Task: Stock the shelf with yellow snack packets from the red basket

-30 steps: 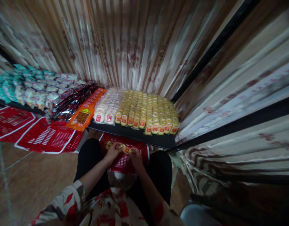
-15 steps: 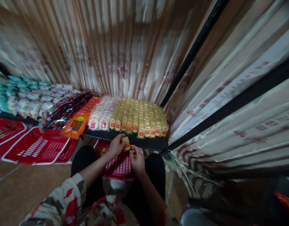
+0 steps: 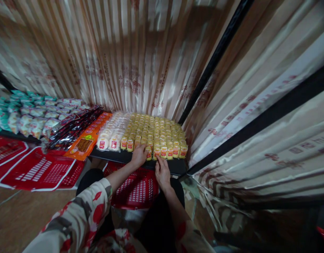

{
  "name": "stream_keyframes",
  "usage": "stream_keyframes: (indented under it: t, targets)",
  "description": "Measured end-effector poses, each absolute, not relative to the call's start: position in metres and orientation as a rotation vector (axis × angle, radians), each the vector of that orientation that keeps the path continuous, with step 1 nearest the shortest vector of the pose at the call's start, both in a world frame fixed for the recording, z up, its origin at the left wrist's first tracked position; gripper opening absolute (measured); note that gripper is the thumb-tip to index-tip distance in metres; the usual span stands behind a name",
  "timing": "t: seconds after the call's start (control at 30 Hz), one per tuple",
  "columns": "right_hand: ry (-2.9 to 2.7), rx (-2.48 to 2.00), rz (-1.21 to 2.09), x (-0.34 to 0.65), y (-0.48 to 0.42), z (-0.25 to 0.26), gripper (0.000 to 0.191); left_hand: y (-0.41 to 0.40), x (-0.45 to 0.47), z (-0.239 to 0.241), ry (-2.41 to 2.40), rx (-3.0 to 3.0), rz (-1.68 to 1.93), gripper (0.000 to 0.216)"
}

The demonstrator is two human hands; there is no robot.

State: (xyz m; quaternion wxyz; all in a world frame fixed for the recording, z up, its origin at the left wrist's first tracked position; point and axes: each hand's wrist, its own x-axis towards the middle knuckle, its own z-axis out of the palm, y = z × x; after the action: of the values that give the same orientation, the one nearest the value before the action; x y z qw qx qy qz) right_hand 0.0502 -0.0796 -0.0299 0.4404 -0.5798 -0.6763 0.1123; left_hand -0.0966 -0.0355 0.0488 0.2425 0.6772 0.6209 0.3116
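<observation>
My left hand [image 3: 140, 156] reaches up to the front row of small yellow snack packs [image 3: 156, 131] on the black shelf [image 3: 175, 167], its fingers closed round one yellow pack at the row's edge. Just right of it, my right hand [image 3: 162, 170] rests at the shelf's front edge with its fingertips touching the front packs; nothing shows in it. White round packs [image 3: 111, 135] lie left of the yellow ones. A red plastic basket [image 3: 137, 188] sits on my lap below both hands.
Further left on the shelf lie an orange pack [image 3: 86, 138], dark wrapped bars [image 3: 72, 126] and green-and-white bags [image 3: 27, 112]. Red baskets [image 3: 38, 170] lie on the floor at left. Striped shiny curtains [image 3: 141, 63] and black frame bars [image 3: 217, 56] close in the back and right.
Both hands rose from the basket on my lap to the shelf's front edge. The left hand carried a yellow pack up to the front row.
</observation>
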Motion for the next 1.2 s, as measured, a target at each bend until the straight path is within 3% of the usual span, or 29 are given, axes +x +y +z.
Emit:
stream_keyframes:
  t: [0.3, 0.6, 0.97, 1.2]
  targets:
    - [-1.628, -1.523, 0.287, 0.052, -0.080, -0.035, 0.040, -0.024, -0.084, 0.039, 1.640, 1.912, 0.879, 0.034]
    - [-1.612, -1.530, 0.275, 0.049, -0.080, -0.035, 0.039, -0.028, -0.084, 0.028, 1.606, 1.921, 1.024, 0.051]
    - [-1.605, -1.524, 0.283, 0.048, -0.080, -0.032, 0.040, -0.059, -0.086, -0.003, 1.692, 1.816, 1.085, 0.033]
    - [-1.614, -1.509, 0.274, 0.050, -0.080, -0.034, 0.039, -0.062, -0.077, -0.013, 1.601, 1.800, 1.103, 0.032]
